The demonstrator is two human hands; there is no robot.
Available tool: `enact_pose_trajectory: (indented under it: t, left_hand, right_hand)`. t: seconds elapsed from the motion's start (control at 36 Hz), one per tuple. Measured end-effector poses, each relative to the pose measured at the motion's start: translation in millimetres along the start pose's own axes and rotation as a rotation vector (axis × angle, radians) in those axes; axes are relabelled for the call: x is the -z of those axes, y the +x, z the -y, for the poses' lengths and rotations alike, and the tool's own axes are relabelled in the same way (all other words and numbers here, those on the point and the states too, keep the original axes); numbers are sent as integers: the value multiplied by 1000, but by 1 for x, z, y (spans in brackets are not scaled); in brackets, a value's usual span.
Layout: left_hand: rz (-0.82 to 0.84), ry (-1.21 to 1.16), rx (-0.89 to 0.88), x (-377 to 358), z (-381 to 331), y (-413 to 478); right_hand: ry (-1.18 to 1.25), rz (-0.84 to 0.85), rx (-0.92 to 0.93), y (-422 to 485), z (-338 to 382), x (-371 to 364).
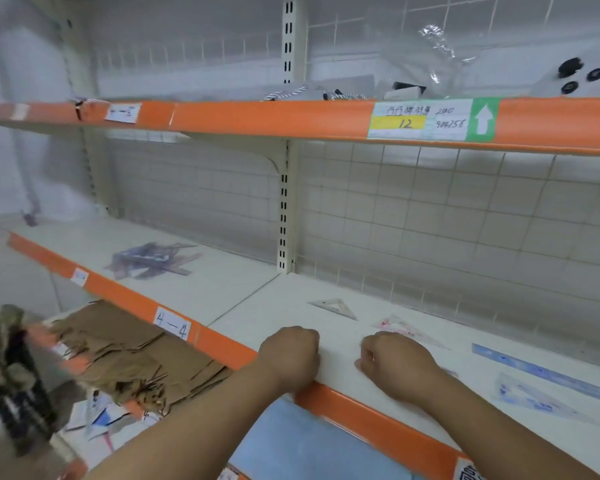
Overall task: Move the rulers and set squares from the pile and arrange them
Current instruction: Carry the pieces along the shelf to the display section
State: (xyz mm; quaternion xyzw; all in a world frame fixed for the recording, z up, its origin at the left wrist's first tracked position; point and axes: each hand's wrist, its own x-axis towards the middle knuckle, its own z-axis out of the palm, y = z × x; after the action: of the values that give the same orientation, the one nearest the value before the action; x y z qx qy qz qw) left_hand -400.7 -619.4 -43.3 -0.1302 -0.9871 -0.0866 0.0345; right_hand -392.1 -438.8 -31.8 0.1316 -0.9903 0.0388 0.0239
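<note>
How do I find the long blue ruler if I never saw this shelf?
Start at the white shelf with the orange edge that the person's hands rest on; look right of the right hand. The long blue plastic ruler lies flat, behind a blue set square. It is the only straight strip among triangles.

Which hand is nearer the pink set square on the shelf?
Right. The right hand rests just in front of the pink set square, at its near edge; the left hand rests at the front edge of the shelf, farther off to the square's left.
</note>
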Motion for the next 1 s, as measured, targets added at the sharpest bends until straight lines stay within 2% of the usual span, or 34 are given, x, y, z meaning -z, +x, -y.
enact_pose_trajectory:
  t: [0.5,0.75,1.0]
  left_hand:
    - [-56,9,116,53,220,-66]
    - [-85,-20,178,63,292,-75]
    - [-93,-36,204,62,336,-41]
  right_hand:
    - [81,-41,178,83,221,-13]
    - [71,-44,252,124,286,-24]
    - [76,-47,261,177,306,-30]
